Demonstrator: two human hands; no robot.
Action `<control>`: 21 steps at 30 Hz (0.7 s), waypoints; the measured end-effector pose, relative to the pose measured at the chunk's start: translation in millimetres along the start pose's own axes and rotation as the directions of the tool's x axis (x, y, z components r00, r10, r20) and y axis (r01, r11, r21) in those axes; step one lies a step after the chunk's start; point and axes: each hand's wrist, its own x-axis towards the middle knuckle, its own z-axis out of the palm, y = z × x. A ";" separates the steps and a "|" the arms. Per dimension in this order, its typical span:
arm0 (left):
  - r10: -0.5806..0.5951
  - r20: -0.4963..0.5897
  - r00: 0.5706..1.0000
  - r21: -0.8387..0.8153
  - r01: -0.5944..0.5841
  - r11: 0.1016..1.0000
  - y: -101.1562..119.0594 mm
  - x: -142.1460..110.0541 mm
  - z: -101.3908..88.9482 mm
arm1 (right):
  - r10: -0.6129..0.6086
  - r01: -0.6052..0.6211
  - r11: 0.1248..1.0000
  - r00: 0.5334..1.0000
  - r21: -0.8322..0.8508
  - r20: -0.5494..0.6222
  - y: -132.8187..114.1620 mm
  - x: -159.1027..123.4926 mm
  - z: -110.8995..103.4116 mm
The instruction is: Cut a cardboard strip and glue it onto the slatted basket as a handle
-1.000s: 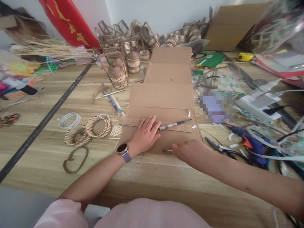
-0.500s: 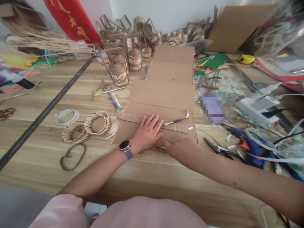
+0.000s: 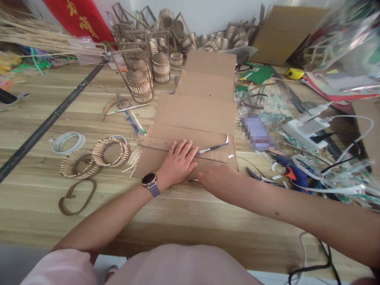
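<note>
Head view: the person is leaning over a table [image 3: 178,221], both bare hands working at the unfolded card [image 3: 196,109]
Card: it is lying on the table in front of the person, stretching away towards the baskets [image 3: 139,85]; a strip [image 3: 157,143] is lying across its near part
Left hand [image 3: 177,163]: it is resting palm down over strip and card, fingers spreading and grasping nothing
Right hand [image 3: 218,180]: its fingers are curling closed, seemingly grasping a slim item [image 3: 194,181] whose tip is poking out by the card's near edge
Pen [image 3: 212,149]: it is lying over the strip, its near end just beside the left fingertips
Steadying: pressing evenly with the left palm would probably be stopping card and strip from slipping
Drawing the item along: moving it slowly, with left fingers staying out of its path, seems the safer way; the loose pen could be rolling if nudged
Right fingers: the back of the hand is hiding most of them and most of the slim item, so its kind is impossible to tell
Near edge: the hands are covering part of it
Patch [image 3: 257,132]: pixels are masking some of what is lying there
</note>
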 end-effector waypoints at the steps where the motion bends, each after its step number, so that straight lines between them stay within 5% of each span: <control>1: 0.002 -0.007 1.000 0.000 -0.002 1.000 -0.1 -0.3 0.6 | 0.003 -0.003 1.000 1.000 -0.010 0.021 -1.3 -1.8 -4.2; 21: -0.003 -0.019 1.000 -0.041 0.002 0.999 -0.3 -1.8 2.8 | -0.005 0.004 1.000 0.997 -0.014 -0.078 5.4 -5.2 25.8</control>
